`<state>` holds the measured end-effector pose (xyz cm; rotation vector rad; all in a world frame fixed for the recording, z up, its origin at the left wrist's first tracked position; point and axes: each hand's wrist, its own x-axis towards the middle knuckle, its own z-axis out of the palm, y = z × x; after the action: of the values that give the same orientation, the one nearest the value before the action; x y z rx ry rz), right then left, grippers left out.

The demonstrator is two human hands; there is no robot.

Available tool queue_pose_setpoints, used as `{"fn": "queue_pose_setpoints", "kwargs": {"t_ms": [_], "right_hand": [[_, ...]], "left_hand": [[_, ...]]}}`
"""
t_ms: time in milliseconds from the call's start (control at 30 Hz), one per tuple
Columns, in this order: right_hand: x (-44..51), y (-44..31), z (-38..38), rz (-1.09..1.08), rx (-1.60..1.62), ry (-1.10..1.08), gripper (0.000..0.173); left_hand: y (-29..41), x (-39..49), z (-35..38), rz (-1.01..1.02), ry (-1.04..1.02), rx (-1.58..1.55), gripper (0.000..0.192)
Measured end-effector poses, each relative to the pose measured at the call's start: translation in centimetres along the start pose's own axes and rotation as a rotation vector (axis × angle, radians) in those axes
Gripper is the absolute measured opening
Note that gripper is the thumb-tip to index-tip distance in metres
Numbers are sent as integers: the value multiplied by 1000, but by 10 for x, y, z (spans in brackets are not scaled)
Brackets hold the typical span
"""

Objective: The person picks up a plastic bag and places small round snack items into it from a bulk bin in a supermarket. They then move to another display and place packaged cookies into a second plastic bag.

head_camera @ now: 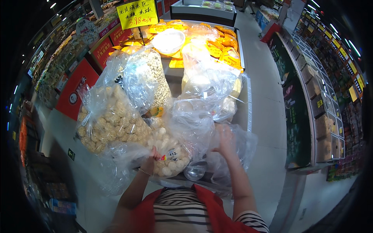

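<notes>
My left hand (154, 158) is at the left side of a clear plastic bag of pale puffed balls (172, 164), thumb up; the bag's loose film spreads to its left. My right hand (225, 142) lies with fingers spread on or just over crumpled clear plastic bags (244, 145); what is under it is blurred. Between the hands, near the front edge, sits a shiny round metal bowl or scoop (194, 172). A large tied bag of brown puffed balls (113, 125) lies at the left, and behind it stands a bag of small pale puffed pieces (158, 78).
Orange packets (230, 58) and a white plastic basket (168, 42) fill the display stand's far end. A yellow handwritten sign (137, 14) stands at the back left. More clear bags (204, 81) occupy the right side. Shelving with clear bins (323, 125) lies across the right aisle.
</notes>
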<state>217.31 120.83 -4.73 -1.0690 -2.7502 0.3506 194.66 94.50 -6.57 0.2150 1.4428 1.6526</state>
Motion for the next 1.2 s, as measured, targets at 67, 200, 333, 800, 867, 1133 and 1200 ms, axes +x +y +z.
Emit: {"fn": "queue_pose_setpoints", "kwargs": {"t_ms": [67, 200, 333, 800, 867, 1133, 1200], "right_hand": [[-21, 48, 30, 138, -218, -207, 105], [-56, 97, 80, 171, -308, -661, 71], [-31, 105, 55, 267, 49, -502, 48], [186, -10, -74, -79, -41, 639, 72], [207, -23, -17, -36, -100, 223, 102], [199, 10, 119, 179, -43, 9, 62], [216, 26, 114, 312, 27, -73, 40]], "left_hand": [[-3, -2, -1, -7, -39, 40, 51], [-9, -7, -6, -16, -95, 52, 52], [-13, -7, -13, 141, -203, 194, 50], [-31, -9, -20, 101, -84, 140, 36], [-36, -10, -23, 90, -92, 130, 38], [-37, -9, -26, 48, -210, 103, 35], [-36, -9, -26, 59, -198, 118, 34]]}}
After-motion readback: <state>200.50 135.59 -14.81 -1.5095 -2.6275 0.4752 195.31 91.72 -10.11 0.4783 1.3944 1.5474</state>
